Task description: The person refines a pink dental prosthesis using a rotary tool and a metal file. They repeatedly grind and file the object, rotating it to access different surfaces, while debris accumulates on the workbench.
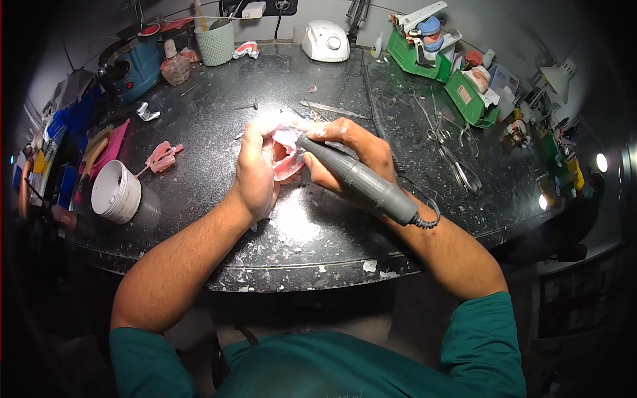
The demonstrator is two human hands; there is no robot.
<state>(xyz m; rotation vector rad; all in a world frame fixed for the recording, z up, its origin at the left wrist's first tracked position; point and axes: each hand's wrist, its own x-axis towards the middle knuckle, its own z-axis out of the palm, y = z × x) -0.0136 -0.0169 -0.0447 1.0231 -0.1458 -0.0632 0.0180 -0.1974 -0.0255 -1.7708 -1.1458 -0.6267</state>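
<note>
My left hand (252, 166) is closed around a pink denture base (288, 167), holding it above the dark table. White residue covers part of its upper edge. My right hand (361, 149) grips a grey rotary handpiece (371, 186) like a pen, its nose end up against the denture base. The bur at its tip is too small or hidden to make out. From the back end of the handpiece a coiled cord (428, 222) curls over my right forearm. Right beyond my hands lies a thin metal hand tool (335, 110).
A white tub (118, 192) and a pink lattice-like piece (161, 157) stand at the left. Along the back are a blue machine (133, 74), a pale cup (216, 44) and a white control unit (326, 41). Green boxes (468, 98) and metal pliers (461, 170) occupy the right.
</note>
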